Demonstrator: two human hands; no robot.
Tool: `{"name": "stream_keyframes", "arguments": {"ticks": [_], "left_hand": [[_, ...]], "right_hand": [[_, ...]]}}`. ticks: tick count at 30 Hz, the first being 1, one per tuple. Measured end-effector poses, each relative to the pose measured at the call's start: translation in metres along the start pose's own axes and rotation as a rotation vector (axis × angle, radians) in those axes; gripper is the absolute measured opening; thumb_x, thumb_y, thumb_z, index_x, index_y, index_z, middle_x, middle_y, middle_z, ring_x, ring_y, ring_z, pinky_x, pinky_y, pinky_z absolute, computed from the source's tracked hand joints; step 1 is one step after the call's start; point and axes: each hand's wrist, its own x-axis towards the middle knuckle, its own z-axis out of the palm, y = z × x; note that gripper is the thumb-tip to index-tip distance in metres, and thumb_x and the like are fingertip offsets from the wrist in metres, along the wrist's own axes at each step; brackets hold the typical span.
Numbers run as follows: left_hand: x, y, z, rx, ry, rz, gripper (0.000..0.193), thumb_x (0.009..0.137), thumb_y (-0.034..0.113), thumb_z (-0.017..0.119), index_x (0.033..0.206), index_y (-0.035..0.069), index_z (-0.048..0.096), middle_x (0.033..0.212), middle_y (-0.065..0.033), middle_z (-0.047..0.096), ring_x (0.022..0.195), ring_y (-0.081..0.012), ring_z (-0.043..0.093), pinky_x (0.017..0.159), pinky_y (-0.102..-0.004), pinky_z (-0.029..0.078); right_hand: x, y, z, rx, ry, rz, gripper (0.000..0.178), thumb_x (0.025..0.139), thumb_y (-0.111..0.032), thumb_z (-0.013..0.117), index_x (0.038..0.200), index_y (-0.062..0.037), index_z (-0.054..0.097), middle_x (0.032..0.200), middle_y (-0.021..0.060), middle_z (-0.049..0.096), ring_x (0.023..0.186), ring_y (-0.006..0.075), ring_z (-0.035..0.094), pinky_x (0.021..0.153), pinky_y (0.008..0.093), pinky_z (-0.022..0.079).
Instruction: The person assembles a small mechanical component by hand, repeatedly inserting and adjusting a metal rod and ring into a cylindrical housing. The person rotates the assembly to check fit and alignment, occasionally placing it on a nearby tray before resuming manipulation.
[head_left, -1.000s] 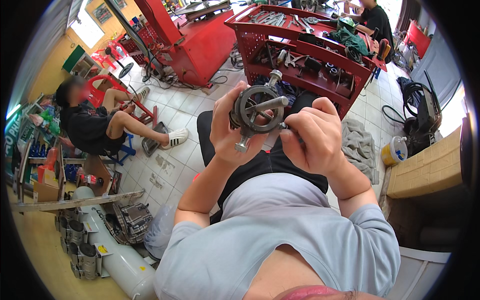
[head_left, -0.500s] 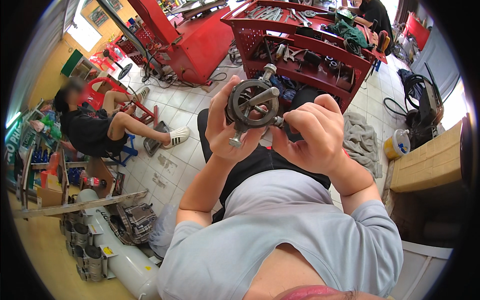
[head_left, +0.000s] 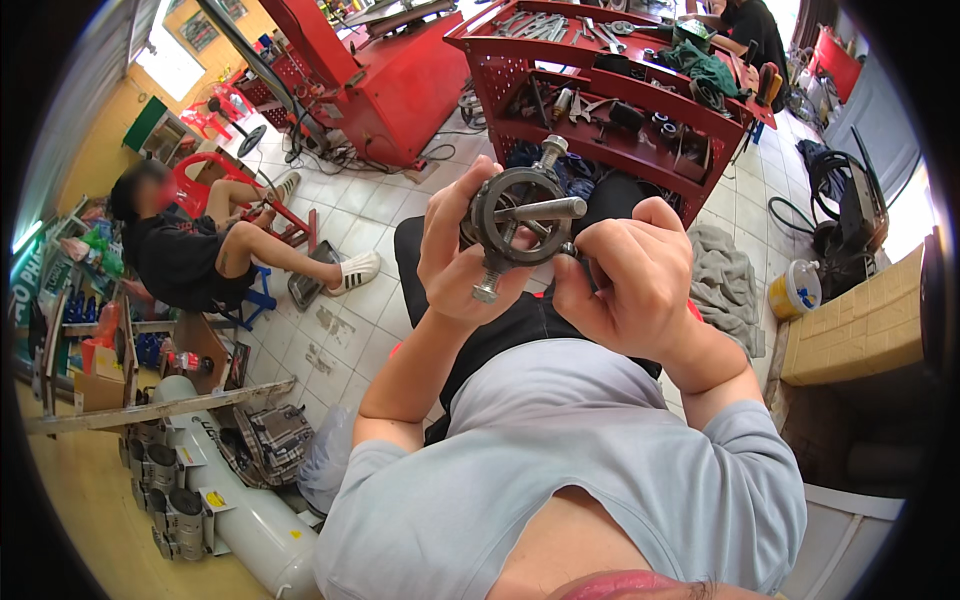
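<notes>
A dark metal ring-shaped part (head_left: 520,228) with bolts sticking out of its rim and a silver pin across its middle is held up in front of my chest. My left hand (head_left: 455,255) cups it from the left and below, fingers curled behind the ring. My right hand (head_left: 625,285) pinches its right side, thumb and fingertips at the rim near the end of the pin. Both forearms rise from my grey shirt (head_left: 590,470).
A red tool cart (head_left: 640,90) with wrenches and parts stands behind the hands. A red machine (head_left: 390,70) lies further left. A person (head_left: 190,255) sits on a stool at left. A white gas cylinder (head_left: 250,510), a grey rag (head_left: 725,285) and a yellow tub (head_left: 795,290) lie on the tiled floor.
Both hands keep hold of the ring part and have turned it slightly; the view has shifted a little, so the hands sit marginally lower right.
</notes>
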Motion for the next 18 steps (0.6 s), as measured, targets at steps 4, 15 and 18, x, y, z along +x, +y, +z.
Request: {"name": "stream_keyframes", "arguments": {"ticks": [4,15,18], "left_hand": [[-0.004,-0.004,0.002,0.003,0.005,0.013,0.022,0.068,0.009,0.082,0.082,0.006,0.065,0.122,-0.0316,0.055,0.094,-0.0372,0.063,0.075,-0.0383,0.051],[-0.022,-0.017,0.011,-0.287,0.113,-0.115,0.031,0.068,0.007,0.083,0.088,-0.003,0.062,0.128,-0.0375,0.048,0.103,-0.0415,0.063,0.08,-0.0405,0.056],[-0.013,-0.009,0.005,-0.212,0.03,-0.151,0.027,0.067,0.005,0.083,0.087,-0.001,0.064,0.13,-0.0377,0.046,0.102,-0.0408,0.064,0.08,-0.0396,0.056]], "right_hand": [[0.0,0.0,0.0,0.018,-0.019,0.028,0.016,0.067,-0.007,0.068,0.068,-0.0075,0.052,0.046,-0.0008,0.037,0.038,0.0165,0.033,0.051,0.0312,0.025],[0.005,0.001,-0.001,0.037,0.048,0.024,0.019,0.064,-0.013,0.074,0.076,-0.0082,0.059,0.054,-0.0012,0.048,0.043,0.0138,0.042,0.051,0.03,0.026],[0.003,0.006,0.0,-0.06,0.018,-0.036,0.02,0.067,-0.015,0.073,0.072,-0.0091,0.054,0.053,-0.0011,0.046,0.043,0.0152,0.043,0.05,0.03,0.027]]}}
